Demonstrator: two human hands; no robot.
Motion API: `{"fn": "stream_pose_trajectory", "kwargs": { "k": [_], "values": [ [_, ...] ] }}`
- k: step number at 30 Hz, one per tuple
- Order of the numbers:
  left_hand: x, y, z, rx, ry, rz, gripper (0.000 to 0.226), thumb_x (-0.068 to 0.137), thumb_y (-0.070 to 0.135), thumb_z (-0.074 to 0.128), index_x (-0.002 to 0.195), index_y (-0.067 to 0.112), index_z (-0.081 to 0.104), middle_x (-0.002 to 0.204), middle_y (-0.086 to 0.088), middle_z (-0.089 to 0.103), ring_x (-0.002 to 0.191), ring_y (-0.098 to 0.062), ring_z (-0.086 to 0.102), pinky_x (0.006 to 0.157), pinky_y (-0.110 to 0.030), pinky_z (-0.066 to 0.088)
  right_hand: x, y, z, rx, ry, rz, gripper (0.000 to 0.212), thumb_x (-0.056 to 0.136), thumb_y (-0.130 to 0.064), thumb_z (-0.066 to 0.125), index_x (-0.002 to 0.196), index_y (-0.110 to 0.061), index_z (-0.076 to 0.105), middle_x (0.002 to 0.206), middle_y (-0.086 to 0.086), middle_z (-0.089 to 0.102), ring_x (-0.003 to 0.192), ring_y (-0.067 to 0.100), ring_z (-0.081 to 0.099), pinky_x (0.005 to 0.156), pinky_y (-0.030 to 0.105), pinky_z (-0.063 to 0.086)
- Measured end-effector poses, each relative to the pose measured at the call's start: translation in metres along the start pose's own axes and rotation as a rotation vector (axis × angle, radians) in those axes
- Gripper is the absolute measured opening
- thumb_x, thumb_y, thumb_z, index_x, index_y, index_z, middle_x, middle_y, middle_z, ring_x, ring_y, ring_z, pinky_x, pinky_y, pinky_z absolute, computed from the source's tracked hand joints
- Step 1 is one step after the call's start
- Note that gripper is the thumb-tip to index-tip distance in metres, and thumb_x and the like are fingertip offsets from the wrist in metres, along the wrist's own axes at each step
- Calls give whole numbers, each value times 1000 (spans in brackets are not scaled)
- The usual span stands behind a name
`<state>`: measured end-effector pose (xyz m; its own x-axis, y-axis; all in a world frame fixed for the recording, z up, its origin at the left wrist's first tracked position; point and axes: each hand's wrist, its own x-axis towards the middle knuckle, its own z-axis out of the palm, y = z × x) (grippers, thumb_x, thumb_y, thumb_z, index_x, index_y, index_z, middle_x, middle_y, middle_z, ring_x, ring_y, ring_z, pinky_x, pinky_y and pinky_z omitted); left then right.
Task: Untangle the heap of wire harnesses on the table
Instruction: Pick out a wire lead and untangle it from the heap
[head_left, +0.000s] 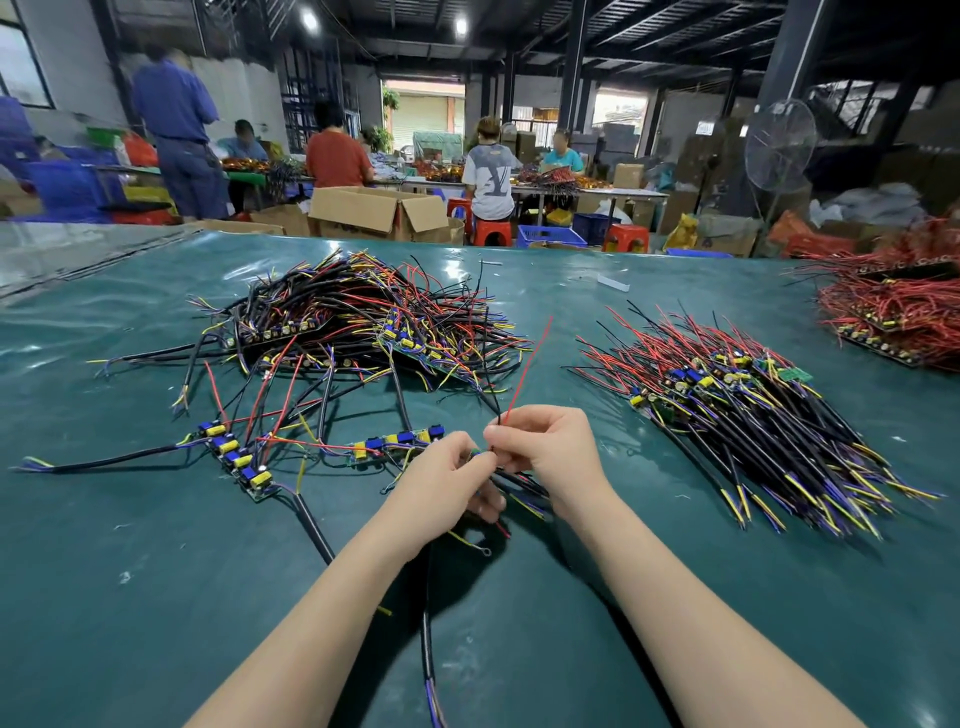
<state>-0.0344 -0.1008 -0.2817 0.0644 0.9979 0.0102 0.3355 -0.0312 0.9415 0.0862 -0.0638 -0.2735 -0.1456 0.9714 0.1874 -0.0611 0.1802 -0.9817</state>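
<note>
A tangled heap of wire harnesses (358, 322) lies at the table's middle left, black, red and yellow wires on small circuit boards. Loose board strips (236, 457) trail out of it toward me. My left hand (441, 483) grips a small harness board with its black cable hanging below. My right hand (545, 447) pinches a red wire (527, 364) and a black wire that rise from that same piece. Both hands meet just above the green table mat (156, 597).
A sorted stack of harnesses (753, 410) lies fanned out at the right. Another red-wired pile (898, 306) sits at the far right edge. Cardboard boxes (374, 213), stools and seated people stand beyond the table's far edge.
</note>
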Motion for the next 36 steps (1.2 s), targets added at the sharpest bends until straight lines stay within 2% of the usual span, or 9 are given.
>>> {"fn": "stream_pose_trajectory", "kwargs": {
  "k": [3,5,11,14,17,22,24,28,36],
  "values": [
    [1,1,1,-78,54,-26,19,86,7,48,69,13,44,68,-1,69,53,-10,65,36,-15,37,2,-2,-1,86,65,31,22,79,7,63,61,-6,59,44,0,55,36,4,47,39,13,38],
    [1,1,-1,-86,110,-1,20,82,3,49,65,12,46,71,-4,69,46,-8,61,35,-15,36,2,-3,0,150,54,80,20,80,6,62,65,-7,58,46,-1,58,37,3,51,40,13,41],
    [1,-4,-3,-2,179,68,15,82,4,46,69,10,46,56,0,65,37,-3,47,41,-12,35,1,-6,-6,368,-118,264,21,84,9,54,73,-8,53,54,4,64,46,11,62,48,19,53],
    [2,-6,-4,15,157,11,7,85,9,46,80,15,46,55,1,66,39,-6,48,37,-13,30,2,-5,-10,310,-165,263,20,84,13,51,78,-5,58,54,1,64,49,10,64,52,20,54],
    [2,-6,-4,-8,121,5,11,87,8,45,81,15,49,58,1,66,44,-8,53,38,-16,33,3,-3,-12,228,-200,244,21,84,13,51,78,-4,61,52,0,62,49,9,63,52,19,54],
    [2,-2,-4,-312,156,-75,15,94,14,46,80,12,48,70,-8,63,55,-17,61,42,-22,49,4,-2,-14,131,-186,200,20,85,10,52,75,-6,60,49,-2,61,46,7,60,49,18,53],
    [4,-3,-7,-427,223,-84,19,96,14,44,77,10,45,68,-8,59,53,-15,62,45,-26,53,4,-2,-13,133,-177,189,21,85,9,52,74,-6,59,49,-2,60,46,7,60,51,19,53],
    [5,-3,-9,-493,244,-49,23,97,6,41,74,6,45,47,0,57,39,-7,55,40,-21,50,4,-2,-12,164,-169,184,20,85,10,51,73,-4,59,48,-2,60,45,7,60,50,19,54],
    [6,-2,-5,-477,232,-23,23,93,3,46,72,7,53,63,-8,53,44,-4,58,42,-18,48,4,-3,-13,224,-160,158,21,85,10,51,73,-5,59,49,-2,61,46,8,62,50,19,54]
  ]
}}
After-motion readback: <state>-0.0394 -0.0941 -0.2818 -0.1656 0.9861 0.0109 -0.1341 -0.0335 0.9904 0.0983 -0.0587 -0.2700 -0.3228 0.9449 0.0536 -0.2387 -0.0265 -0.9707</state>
